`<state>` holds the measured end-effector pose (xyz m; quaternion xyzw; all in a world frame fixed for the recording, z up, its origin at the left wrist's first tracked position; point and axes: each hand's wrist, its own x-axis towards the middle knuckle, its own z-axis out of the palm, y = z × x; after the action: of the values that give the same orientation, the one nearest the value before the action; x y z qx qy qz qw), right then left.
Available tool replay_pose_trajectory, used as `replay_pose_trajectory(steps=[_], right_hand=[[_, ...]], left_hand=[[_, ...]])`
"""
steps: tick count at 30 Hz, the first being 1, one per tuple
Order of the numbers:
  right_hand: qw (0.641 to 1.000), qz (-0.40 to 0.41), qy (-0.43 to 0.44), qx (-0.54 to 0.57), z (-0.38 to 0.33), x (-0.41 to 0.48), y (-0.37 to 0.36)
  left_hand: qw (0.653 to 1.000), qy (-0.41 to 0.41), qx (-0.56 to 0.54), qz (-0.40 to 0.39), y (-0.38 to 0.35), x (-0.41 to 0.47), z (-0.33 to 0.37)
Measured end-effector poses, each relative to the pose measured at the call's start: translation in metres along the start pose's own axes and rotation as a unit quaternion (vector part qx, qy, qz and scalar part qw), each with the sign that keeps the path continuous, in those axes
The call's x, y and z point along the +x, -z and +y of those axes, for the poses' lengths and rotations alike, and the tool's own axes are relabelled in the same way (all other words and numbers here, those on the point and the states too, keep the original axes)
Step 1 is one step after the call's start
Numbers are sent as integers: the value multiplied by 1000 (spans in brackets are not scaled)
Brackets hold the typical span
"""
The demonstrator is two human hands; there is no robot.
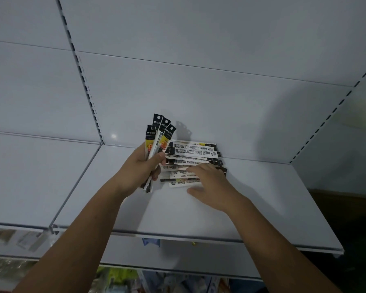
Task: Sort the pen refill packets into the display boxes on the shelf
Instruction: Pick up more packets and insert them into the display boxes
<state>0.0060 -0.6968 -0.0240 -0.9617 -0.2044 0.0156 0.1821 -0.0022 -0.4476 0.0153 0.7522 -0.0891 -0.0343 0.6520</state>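
My left hand [143, 167] grips a fan of several pen refill packets [160, 134], upright, their black tops with hang holes pointing up. A loose pile of more refill packets [193, 153] lies flat on the white shelf [199, 212] near the back wall, barcode sides up. My right hand [210, 187] rests with straight fingers on the near part of that pile, thumb out on the shelf. No display box is in view.
The white back panel [178, 92] rises behind the pile, with slotted uprights [87, 92] at left and right. A neighbouring shelf [34, 176] lies to the left. Below the shelf edge, blurred goods [114, 275] show on lower levels.
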Motion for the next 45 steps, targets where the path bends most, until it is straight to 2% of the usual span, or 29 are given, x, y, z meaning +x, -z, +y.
replay_pose_trajectory(steps=[8,24,35,38,41,45], right_hand=[[998,34,23,-37,5,6,-9],[995,25,83,-43,8,8,-10],[995,2,58,-79,-1,8,-2],[997,1,51,-63,-1,8,-2],[996,8,82,-45,3,4,-7],[996,38,81,-18,6,0,-9]], left_hand=[[998,5,-50,47,5,-2,1],[999,5,-22,50,9,-11,5],[999,3,-20,42,7,-14,3],[999,3,-11,43,7,-15,3],[999,0,-11,44,8,-16,4],[999,1,-11,50,11,-18,4]])
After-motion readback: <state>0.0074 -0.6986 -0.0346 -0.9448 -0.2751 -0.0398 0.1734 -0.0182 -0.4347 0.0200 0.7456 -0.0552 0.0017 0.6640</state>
